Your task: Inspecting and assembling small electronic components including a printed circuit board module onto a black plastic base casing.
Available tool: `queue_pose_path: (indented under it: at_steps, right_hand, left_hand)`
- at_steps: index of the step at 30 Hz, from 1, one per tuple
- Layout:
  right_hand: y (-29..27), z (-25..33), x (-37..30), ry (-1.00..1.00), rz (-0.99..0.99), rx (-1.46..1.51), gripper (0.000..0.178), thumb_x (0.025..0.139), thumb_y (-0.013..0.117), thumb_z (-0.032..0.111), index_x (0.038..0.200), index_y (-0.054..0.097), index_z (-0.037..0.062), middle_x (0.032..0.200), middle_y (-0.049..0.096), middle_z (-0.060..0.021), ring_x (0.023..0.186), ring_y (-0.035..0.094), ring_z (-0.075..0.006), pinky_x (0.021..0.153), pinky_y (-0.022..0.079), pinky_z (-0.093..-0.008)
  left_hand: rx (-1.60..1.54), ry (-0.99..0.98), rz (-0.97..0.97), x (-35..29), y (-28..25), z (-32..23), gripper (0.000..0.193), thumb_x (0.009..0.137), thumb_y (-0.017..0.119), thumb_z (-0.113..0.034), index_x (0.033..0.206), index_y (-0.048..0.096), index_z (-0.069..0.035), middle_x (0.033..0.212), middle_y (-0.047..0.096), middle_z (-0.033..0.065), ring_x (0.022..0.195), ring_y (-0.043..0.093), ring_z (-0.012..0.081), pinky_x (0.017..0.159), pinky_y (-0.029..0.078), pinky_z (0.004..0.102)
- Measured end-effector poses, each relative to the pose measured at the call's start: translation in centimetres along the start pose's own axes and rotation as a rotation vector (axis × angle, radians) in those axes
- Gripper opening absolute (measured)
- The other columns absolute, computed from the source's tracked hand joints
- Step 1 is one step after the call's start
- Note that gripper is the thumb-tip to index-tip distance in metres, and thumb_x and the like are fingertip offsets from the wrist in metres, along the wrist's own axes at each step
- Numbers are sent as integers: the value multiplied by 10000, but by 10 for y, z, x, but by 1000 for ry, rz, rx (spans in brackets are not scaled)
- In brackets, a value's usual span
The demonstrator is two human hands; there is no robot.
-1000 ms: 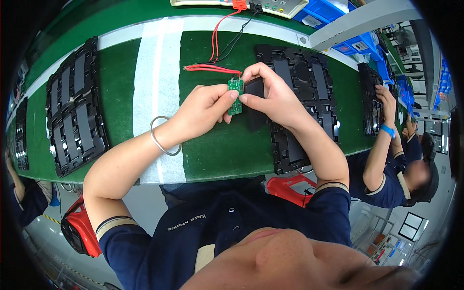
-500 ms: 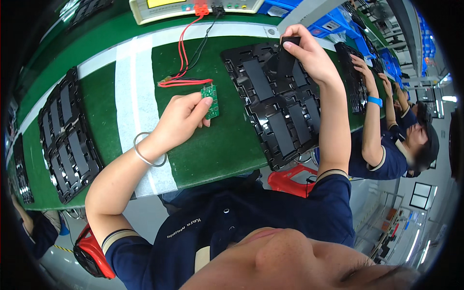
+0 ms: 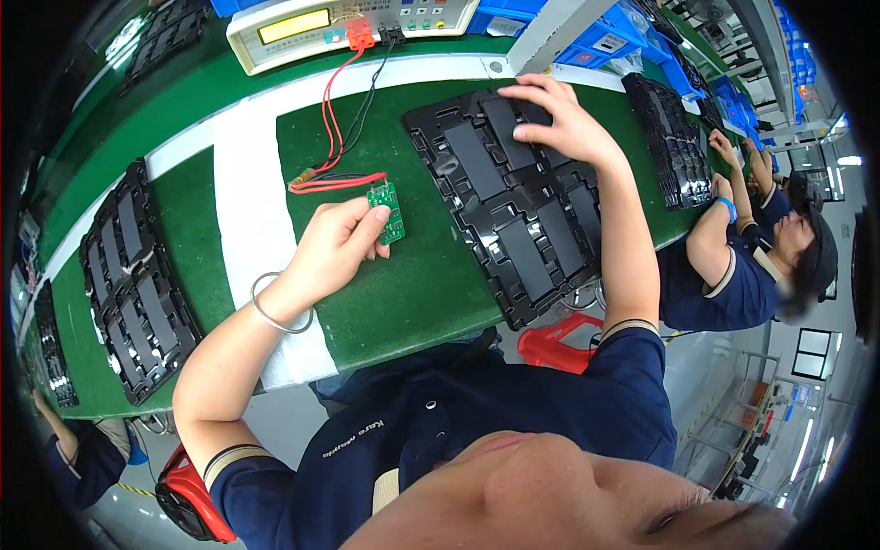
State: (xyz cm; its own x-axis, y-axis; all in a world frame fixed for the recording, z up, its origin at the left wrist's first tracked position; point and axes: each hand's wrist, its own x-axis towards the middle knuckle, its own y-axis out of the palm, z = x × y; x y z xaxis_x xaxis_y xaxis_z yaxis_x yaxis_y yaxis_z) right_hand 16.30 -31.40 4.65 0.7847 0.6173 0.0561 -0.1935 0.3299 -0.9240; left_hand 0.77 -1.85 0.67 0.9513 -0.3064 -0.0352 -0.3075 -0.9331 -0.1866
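My left hand point(image 3: 337, 246) pinches a small green circuit board point(image 3: 389, 220) between thumb and fingers. Red and black wires point(image 3: 339, 183) run up to the board's top edge. My right hand point(image 3: 573, 128) hovers over the far part of a black moulded tray point(image 3: 477, 206), its thumb and fingers apart with nothing between them. Below those fingers, a flat dark rectangular block point(image 3: 504, 128) lies in a tray slot. Similar dark blocks point(image 3: 530, 261) fill other slots; my right hand and forearm cover part of the tray.
A bench tester point(image 3: 344, 32) with a yellow display stands at the back, leads plugged in. Another loaded black tray point(image 3: 137, 284) lies left, and tied trays point(image 3: 669, 142) lie right. Blue bins point(image 3: 596, 41) and a metal post point(image 3: 559, 37) stand behind. A co-worker point(image 3: 733, 266) sits at right.
The dark block that my right hand held above the tray now lies in a slot. That hand has let go, its fingers spread. The co-worker's arm has drawn back from the trays.
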Motion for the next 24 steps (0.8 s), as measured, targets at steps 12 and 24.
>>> queue_pose_path:
  at_steps: [12, 24]
  right_hand:
    - [27, -8, 0, -142, -50, 47, 362, 700, 673, 304, 1044, 596, 219, 1299, 387, -39, 1252, 241, -308, 1025, 199, -448]
    - [46, -2, 5, 108, -204, 33, 478, 635, 722, 345, 1069, 572, 210, 1293, 394, -39, 1242, 266, -279, 1010, 205, -446]
  left_hand:
    - [3, -19, 23, -1, -1, 4, 312, 920, 432, -203, 704, 551, -14, 610, 597, 29, 520, 520, 68, 496, 421, 208]
    - [-52, -12, 85, -1, -3, 4, 322, 928, 416, -212, 705, 531, -10, 631, 595, 38, 544, 505, 68, 517, 415, 206]
